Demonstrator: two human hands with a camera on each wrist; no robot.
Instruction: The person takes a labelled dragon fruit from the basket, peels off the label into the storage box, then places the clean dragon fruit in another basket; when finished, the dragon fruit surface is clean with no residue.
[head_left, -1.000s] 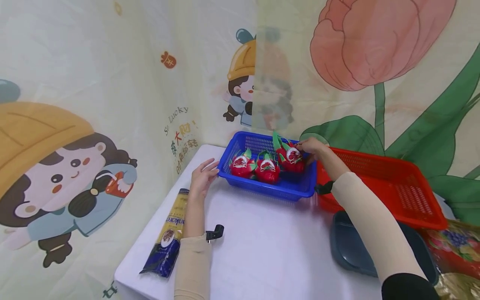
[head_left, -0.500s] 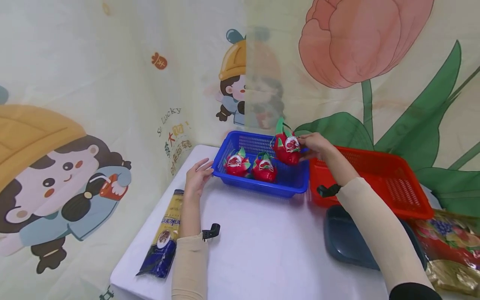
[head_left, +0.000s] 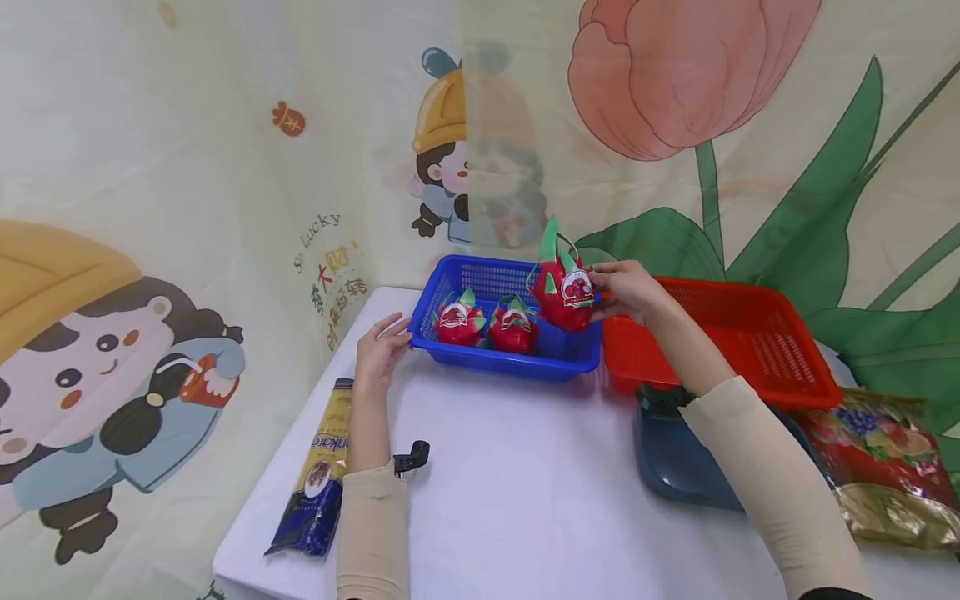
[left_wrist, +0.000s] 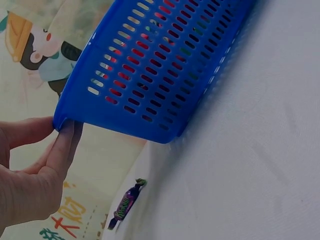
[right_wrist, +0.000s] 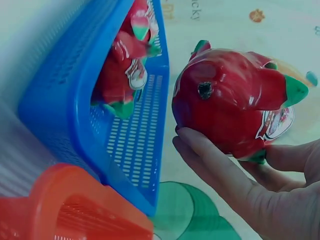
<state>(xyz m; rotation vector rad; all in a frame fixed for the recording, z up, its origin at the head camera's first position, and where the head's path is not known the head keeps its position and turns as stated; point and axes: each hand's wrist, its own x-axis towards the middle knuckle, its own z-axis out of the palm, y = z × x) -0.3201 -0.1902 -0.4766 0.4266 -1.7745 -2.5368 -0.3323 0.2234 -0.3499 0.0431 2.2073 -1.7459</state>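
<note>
My right hand (head_left: 628,292) grips a red dragon fruit (head_left: 564,293) with green-tipped scales and a round label, holding it up over the right end of a blue plastic basket (head_left: 510,363). From the right wrist view, my thumb and fingers press on the fruit's sides (right_wrist: 220,100), and its dark round end shows. Two more dragon fruits lie inside the basket, one at the left (head_left: 457,323) and one nearer the middle (head_left: 513,327). At the basket's left corner my left hand (head_left: 378,354) pinches the rim, thumb on one side and fingers under it, as the left wrist view shows.
An orange-red basket (head_left: 813,367) stands against the blue one's right side. In front of it is a dark blue-grey tub (head_left: 675,475), with a shiny fruit-printed bag (head_left: 885,467) further right. A gold-and-blue packet (head_left: 318,479) lies beside my left forearm. A small wrapped candy (left_wrist: 127,204) lies near the table edge.
My right hand has lifted the dragon fruit up out of the blue basket. My left hand has stayed at the rim, and the head view has shifted a little to the right.
</note>
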